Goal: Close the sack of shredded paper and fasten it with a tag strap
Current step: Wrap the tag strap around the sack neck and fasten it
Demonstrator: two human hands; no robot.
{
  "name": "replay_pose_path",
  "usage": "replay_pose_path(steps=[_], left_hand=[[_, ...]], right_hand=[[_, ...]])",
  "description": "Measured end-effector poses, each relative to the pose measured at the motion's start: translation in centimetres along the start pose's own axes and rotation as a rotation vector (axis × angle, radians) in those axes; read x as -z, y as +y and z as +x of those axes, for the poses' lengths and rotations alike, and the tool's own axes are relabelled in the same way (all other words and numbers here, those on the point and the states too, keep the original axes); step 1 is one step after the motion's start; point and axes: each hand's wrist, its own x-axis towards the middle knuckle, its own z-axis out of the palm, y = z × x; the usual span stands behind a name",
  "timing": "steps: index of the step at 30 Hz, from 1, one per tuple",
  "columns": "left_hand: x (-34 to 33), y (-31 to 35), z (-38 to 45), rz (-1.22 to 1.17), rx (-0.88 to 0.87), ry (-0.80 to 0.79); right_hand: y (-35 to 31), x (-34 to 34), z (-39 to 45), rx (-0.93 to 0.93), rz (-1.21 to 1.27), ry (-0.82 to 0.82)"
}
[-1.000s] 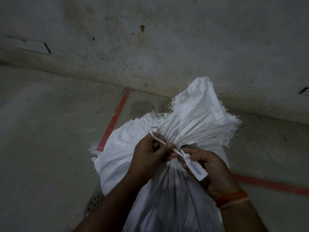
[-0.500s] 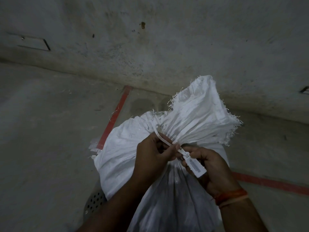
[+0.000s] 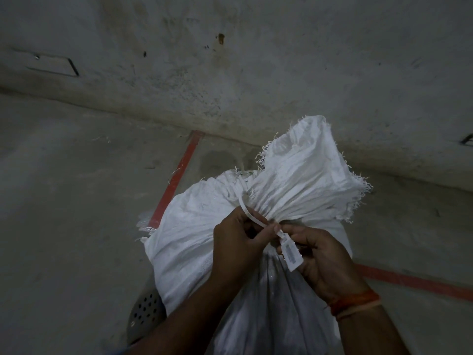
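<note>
A white woven sack (image 3: 189, 226) stands on the floor, its mouth gathered into a frayed bunch (image 3: 302, 175) that points up and away. A white tag strap (image 3: 249, 212) loops around the gathered neck. My left hand (image 3: 238, 247) pinches the strap's free tail just left of the neck. My right hand (image 3: 322, 257) holds the strap's flat printed tag end (image 3: 290, 253) between thumb and fingers. The two hands almost touch at the neck, and the far side of the loop is hidden by the cloth.
A stained concrete wall (image 3: 256, 73) rises just behind the sack. Red lines (image 3: 176, 178) are painted on the grey floor left of the sack, and another red line (image 3: 414, 280) on the right. A perforated grey object (image 3: 146, 311) shows under the sack's lower left.
The free tail of the strap has grown longer on the left as my left hand drew it through the tag end. The loop sits tighter on the neck.
</note>
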Motion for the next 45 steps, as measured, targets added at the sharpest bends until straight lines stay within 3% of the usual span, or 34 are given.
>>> replay_pose_path(steps=[4, 11, 16, 23, 27, 32, 39, 45], left_hand=[[0.3, -0.2, 0.4, -0.018, 0.045, 0.004], [0.9, -0.9, 0.9, -0.122, 0.114, -0.115], [0.8, -0.8, 0.9, -0.146, 0.115, -0.169], [0.6, -0.8, 0.6, -0.116, 0.11, -0.13], [1.2, -0.8, 1.0, -0.289, 0.25, -0.145], [1.2, -0.8, 0.9, -0.44, 0.431, -0.245], [0.9, -0.6, 1.0, -0.606, 0.736, -0.243], [1.2, -0.8, 0.8, -0.806, 0.893, -0.149]], right_hand=[[0.5, 0.0, 0.5, 0.056, 0.034, 0.029], [0.0, -0.6, -0.3, 0.068, 0.117, -0.127], [0.2, -0.8, -0.4, 0.083, 0.141, -0.126], [0.1, -1.3, -0.9, 0.102, 0.1, -0.141], [0.5, -1.1, -0.7, 0.146, 0.038, -0.138], [0.9, -1.4, -0.8, 0.414, -0.464, 0.009], [1.9, -1.4, 0.0, 0.519, -0.55, 0.176], [1.2, -1.3, -0.4, 0.436, -0.531, 0.044]])
